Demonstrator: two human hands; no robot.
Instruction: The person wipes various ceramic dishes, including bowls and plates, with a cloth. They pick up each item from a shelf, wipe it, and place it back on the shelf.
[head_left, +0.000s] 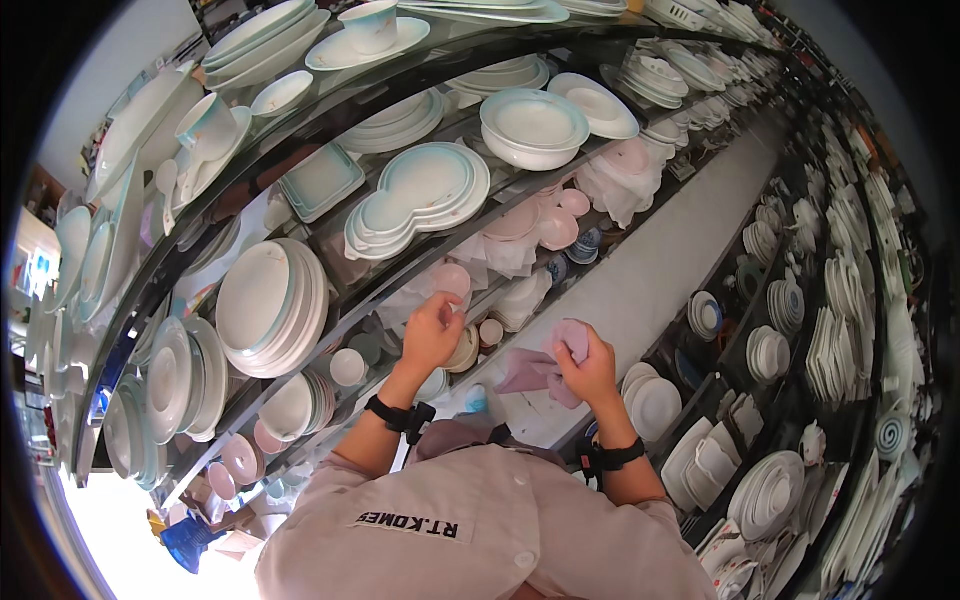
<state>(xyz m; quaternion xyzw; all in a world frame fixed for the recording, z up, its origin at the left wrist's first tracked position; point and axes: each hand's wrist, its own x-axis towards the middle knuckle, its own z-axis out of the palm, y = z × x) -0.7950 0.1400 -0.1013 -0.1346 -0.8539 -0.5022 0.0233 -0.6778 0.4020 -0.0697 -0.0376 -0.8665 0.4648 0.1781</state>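
Observation:
My right hand (591, 369) is closed around a bunched pink cloth (523, 370), and a loose corner of it hangs out to the left. My left hand (433, 336) reaches to a lower shelf, its fingers bent at the near rim of a small pink bowl (451, 278). Whether those fingers grip the bowl or only touch it, I cannot tell. Thin white wrapping sheets (504, 255) lie around that bowl. Beyond it on the same shelf are a pink plate (513, 219) and more small pink bowls (558, 228).
Above the left hand, a shelf carries stacked cloud-shaped plates (424, 191), a deep white bowl (534, 127) and a stack of round plates (274, 307). A grey aisle floor (637, 262) runs between the racks. To the right, another rack holds white plates (651, 405) and nested bowls (766, 495).

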